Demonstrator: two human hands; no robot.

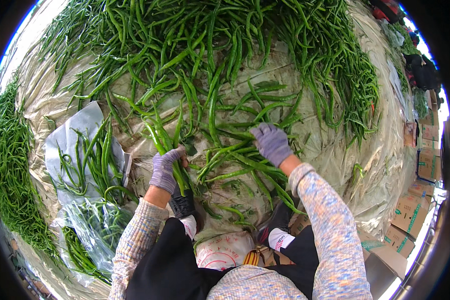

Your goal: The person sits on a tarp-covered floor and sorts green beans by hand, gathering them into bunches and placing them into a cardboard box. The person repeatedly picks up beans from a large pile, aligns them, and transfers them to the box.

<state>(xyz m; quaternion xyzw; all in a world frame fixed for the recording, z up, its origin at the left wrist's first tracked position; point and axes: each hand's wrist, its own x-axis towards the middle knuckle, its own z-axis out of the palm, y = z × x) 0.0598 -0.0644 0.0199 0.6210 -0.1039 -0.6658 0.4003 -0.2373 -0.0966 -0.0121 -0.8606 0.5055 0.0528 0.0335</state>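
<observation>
My left hand [165, 169], in a purple knit glove with bare fingertips, is closed around a bunch of long green chili peppers [161, 137] that stick out above and below the fist. My right hand [271, 144], gloved alike, is over loose green peppers [247, 157] between my feet; its fingers are bent down onto them. Whether it grips any of them I cannot tell. Left of my left hand, more peppers [104, 153] rest on a pale sheet [69, 131]. Below that lies a clear plastic bag [93, 225] with peppers in it.
A large pepper heap [210, 30] spreads over the beige ground sheet [382, 165] ahead of me. Another pepper heap [7, 168] lies far left. Cardboard boxes [410, 212] are stacked at the right. Between my feet is a white sack [221, 250] bearing writing.
</observation>
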